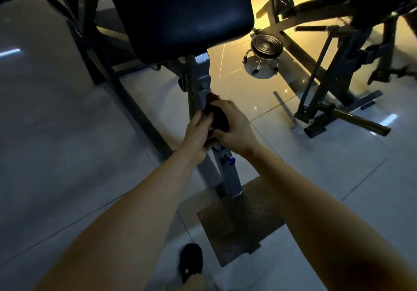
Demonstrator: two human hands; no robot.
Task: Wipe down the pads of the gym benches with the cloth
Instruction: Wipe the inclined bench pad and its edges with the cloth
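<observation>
A dark blue bench pad [180, 13] fills the top centre, mounted on a grey metal post [200, 83]. Below it, in front of the post, both hands hold a dark brown cloth [217, 115] between them. My left hand [197, 130] grips the cloth's lower left side. My right hand [234, 128] curls round its right side, and a corner of the cloth sticks up above the fingers. The cloth is well below the pad and not touching it.
A second bench with a dark pad [352, 4] and grey frame stands at the right. A small round wheeled stool [266, 47] sits between the benches. A textured base plate [241, 220] lies on the tiled floor, with my shoe [190, 261] beside it.
</observation>
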